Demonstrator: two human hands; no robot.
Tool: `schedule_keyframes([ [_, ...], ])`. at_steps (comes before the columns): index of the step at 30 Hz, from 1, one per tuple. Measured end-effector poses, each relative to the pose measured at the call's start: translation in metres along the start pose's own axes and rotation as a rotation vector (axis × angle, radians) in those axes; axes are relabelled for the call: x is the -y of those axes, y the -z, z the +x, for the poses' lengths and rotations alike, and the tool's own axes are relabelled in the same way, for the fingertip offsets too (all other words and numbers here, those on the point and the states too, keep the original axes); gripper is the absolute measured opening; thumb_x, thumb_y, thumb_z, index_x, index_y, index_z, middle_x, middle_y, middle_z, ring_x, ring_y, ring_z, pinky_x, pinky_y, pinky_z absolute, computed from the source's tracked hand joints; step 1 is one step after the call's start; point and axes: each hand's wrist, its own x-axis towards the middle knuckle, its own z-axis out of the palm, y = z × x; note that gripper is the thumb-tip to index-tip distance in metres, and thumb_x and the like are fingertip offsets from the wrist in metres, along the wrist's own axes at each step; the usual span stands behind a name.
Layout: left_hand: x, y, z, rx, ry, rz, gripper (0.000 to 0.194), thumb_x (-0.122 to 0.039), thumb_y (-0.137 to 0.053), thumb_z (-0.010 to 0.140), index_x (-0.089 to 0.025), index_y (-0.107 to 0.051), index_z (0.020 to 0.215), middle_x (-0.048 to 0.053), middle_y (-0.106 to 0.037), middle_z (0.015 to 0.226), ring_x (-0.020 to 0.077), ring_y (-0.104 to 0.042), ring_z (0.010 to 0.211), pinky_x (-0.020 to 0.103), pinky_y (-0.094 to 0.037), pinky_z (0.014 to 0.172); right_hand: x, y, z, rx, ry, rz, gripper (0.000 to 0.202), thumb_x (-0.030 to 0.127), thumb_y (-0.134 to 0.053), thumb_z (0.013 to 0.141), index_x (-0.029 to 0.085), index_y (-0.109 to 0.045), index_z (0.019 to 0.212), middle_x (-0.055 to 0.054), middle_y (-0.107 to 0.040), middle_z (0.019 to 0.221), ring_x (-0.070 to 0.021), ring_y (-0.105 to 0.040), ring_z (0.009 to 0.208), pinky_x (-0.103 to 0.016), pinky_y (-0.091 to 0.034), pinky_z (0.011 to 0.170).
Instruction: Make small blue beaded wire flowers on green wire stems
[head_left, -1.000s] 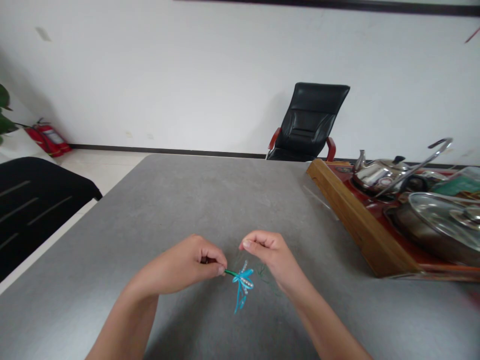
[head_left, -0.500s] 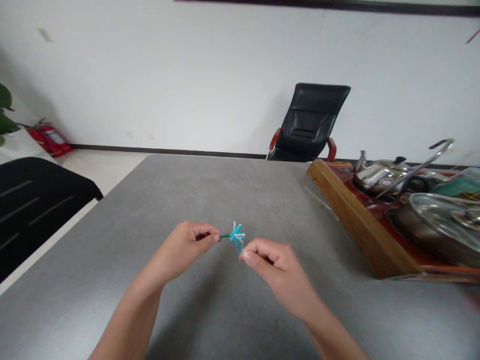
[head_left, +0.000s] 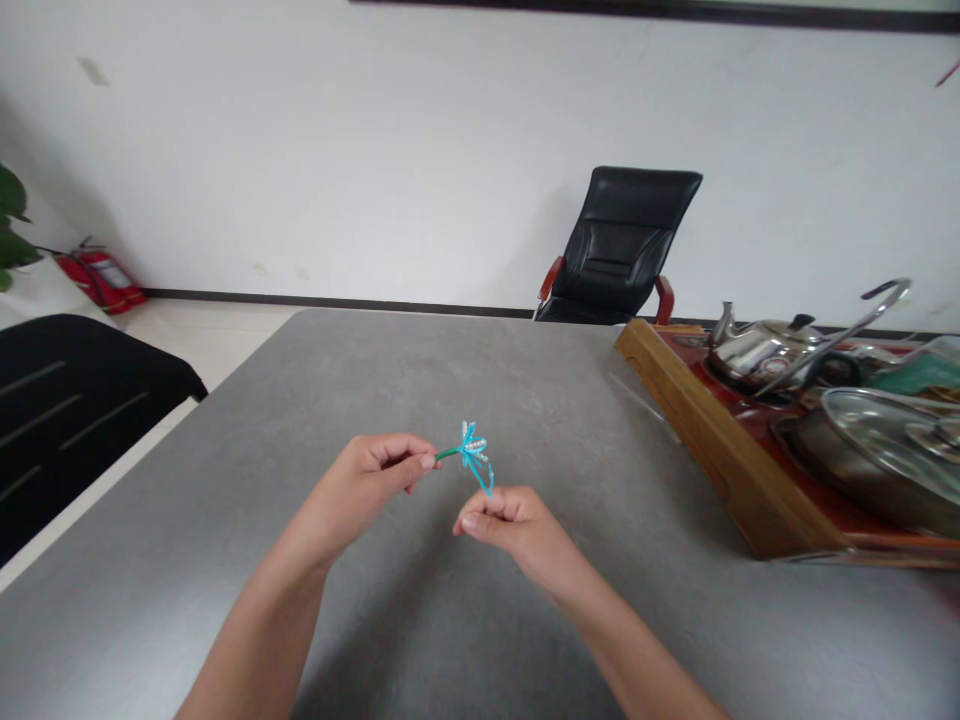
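A small craft flower [head_left: 471, 447] with light-blue looped petals and white beads is held above the table. My left hand [head_left: 382, 480] pinches its green stem [head_left: 448, 454] between thumb and fingers, so the flower head points right. Just below the head is my right hand [head_left: 506, 520], with thumb and fingers pressed together and nothing visible at the fingertips. One long blue petal loop [head_left: 487, 482] hangs down to my right index finger; its lower end appears to touch the finger or lie just behind it.
A grey table [head_left: 405, 370] spreads beneath my hands. On its right stands a wooden tea tray [head_left: 697, 440] with a steel kettle [head_left: 765, 350] and a glass-lidded pot [head_left: 877, 450]. Black chairs stand beyond the table [head_left: 630, 240] and at left [head_left: 90, 390].
My right fingertips have slid off the lower petal and moved left and slightly down. The flower has risen a little and tilted upward in my left hand, and the petal loop now shows more fully.
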Motion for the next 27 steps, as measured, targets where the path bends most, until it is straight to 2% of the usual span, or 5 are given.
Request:
schedule_keyframes([
  [9, -0.001, -0.002, -0.002, 0.177, -0.016, -0.069, 0.025, -0.035, -0.056, 0.081, -0.014, -0.068, 0.077, -0.002, -0.050, 0.062, 0.0101, -0.040, 0.059, 0.021, -0.032, 0.057, -0.009, 0.006, 0.007, -0.007, -0.187, 0.246, 0.032, 0.046, -0.073, 0.062, 0.015, -0.066, 0.063, 0.009, -0.032, 0.044, -0.0053, -0.023, 0.042, -0.021, -0.021, 0.045],
  [12, -0.004, -0.002, -0.004, 0.325, -0.030, -0.080, 0.023, -0.033, -0.055, 0.083, -0.015, -0.069, 0.079, -0.002, -0.050, 0.062, 0.0096, -0.040, 0.059, 0.021, -0.032, 0.057, -0.013, 0.007, 0.008, -0.032, -0.205, 0.254, 0.029, 0.042, -0.072, 0.061, 0.014, -0.063, 0.061, 0.008, -0.033, 0.045, -0.0042, -0.019, 0.041, -0.021, -0.015, 0.042],
  [17, -0.008, -0.005, -0.008, 0.492, -0.012, -0.006, 0.019, -0.027, -0.055, 0.082, -0.014, -0.067, 0.073, -0.004, -0.045, 0.059, 0.0089, -0.038, 0.058, 0.020, -0.030, 0.056, -0.014, 0.010, 0.010, -0.054, -0.215, 0.230, 0.021, 0.034, -0.066, 0.062, 0.014, -0.061, 0.061, 0.004, -0.047, 0.051, -0.0056, -0.028, 0.043, -0.021, -0.014, 0.042],
  [22, -0.004, -0.006, -0.010, 0.570, -0.020, 0.083, 0.020, -0.023, -0.051, 0.082, -0.014, -0.066, 0.073, -0.004, -0.041, 0.058, 0.0089, -0.034, 0.056, 0.020, -0.026, 0.053, -0.009, 0.014, 0.009, -0.098, -0.200, 0.149, 0.024, 0.039, -0.065, 0.068, 0.015, -0.064, 0.064, 0.009, -0.030, 0.042, -0.0061, -0.018, 0.041, -0.022, -0.011, 0.044],
  [27, 0.001, -0.006, -0.010, 0.598, -0.049, 0.162, 0.019, -0.020, -0.049, 0.081, -0.014, -0.067, 0.074, -0.004, -0.043, 0.059, 0.0093, -0.034, 0.057, 0.020, -0.029, 0.055, 0.000, 0.014, 0.005, -0.161, -0.123, 0.111, 0.023, 0.038, -0.064, 0.072, 0.015, -0.065, 0.066, 0.008, -0.033, 0.045, -0.0073, -0.021, 0.044, -0.023, -0.017, 0.047],
])
